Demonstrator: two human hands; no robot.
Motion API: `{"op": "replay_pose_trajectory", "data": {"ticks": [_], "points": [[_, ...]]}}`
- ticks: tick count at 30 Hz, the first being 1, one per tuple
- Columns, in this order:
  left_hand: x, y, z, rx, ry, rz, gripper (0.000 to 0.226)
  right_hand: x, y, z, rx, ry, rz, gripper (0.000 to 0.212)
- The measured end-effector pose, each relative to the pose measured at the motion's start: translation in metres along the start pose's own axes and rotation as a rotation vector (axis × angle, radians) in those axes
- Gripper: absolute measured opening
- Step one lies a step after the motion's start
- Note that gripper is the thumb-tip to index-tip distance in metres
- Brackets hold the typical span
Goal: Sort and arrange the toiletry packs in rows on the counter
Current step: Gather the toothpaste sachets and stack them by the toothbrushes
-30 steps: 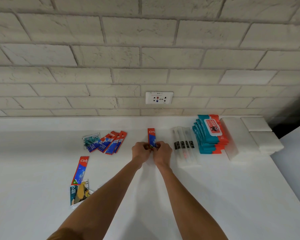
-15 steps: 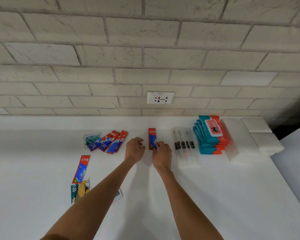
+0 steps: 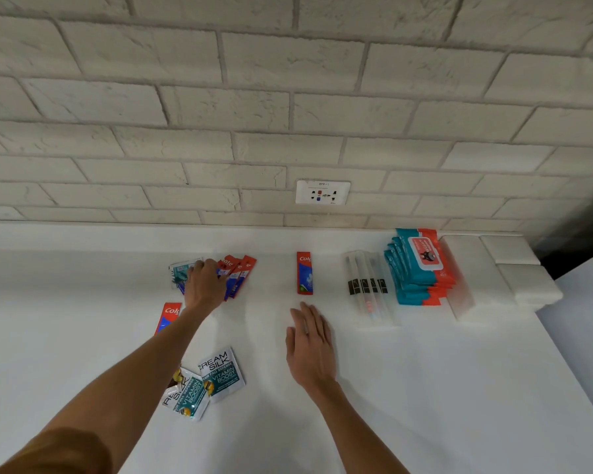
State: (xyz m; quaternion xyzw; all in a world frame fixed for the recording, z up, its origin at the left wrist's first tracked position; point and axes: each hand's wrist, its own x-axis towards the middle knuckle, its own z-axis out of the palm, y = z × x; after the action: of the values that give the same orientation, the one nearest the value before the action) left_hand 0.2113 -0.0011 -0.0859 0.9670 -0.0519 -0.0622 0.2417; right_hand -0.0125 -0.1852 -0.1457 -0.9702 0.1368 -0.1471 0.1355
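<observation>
The lone toothpaste sachet [image 3: 304, 273] lies flat on the tabletop [image 3: 425, 388] below the wall socket [image 3: 323, 192]. Its long axis runs straight toward the wall, red end farthest from the person. It lies apart from everything else.

Just short of its near end is the right hand [image 3: 310, 347], fingers straight and slightly spread, holding nothing and clear of the sachet.

To the left, the left hand [image 3: 204, 283] lies over a fan of toothpaste sachets [image 3: 240, 275], whose red ends tilt up and to the right. The hand hides their lower left parts, and its fingertips are out of sight, so I cannot tell whether it grips any. A teal sachet [image 3: 180, 271] peeks out beyond the knuckles.

The left forearm cuts off the lower half of another toothpaste sachet [image 3: 170, 316] and a corner of the overlapping conditioner sachets [image 3: 221, 374].

To the right lie clear toothbrush packs [image 3: 368, 285], their contents hard to make out, then stacked wet wipes [image 3: 420, 268] and white blocks [image 3: 514, 268].
</observation>
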Motion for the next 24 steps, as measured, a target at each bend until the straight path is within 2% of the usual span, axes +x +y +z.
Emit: {"op": "replay_pose_trajectory", "data": {"ticks": [3,7,15,19,22,24], "points": [[0.001,-0.005,-0.003,0.061,-0.038,-0.013,0.039,-0.002,-0.001,-0.003,-0.007,-0.013,0.005,0.048],[0.006,-0.007,-0.004,0.029,-0.038,-0.032,0.033,-0.002,-0.001,-0.005,0.004,-0.025,0.014,0.048],[-0.007,0.002,-0.014,-0.219,-0.051,-0.113,0.02,-0.002,-0.002,-0.007,0.034,-0.039,0.023,0.048],[-0.016,0.013,-0.023,-0.316,-0.075,-0.065,0.015,-0.001,-0.001,-0.01,0.056,-0.068,0.035,0.048],[-0.026,0.027,-0.028,-0.385,-0.088,-0.032,0.012,0.001,-0.002,-0.012,0.144,-0.058,0.071,0.043],[-0.031,0.036,-0.026,-0.446,-0.116,-0.04,0.013,0.003,-0.007,-0.018,0.294,-0.039,0.142,0.035]]}}
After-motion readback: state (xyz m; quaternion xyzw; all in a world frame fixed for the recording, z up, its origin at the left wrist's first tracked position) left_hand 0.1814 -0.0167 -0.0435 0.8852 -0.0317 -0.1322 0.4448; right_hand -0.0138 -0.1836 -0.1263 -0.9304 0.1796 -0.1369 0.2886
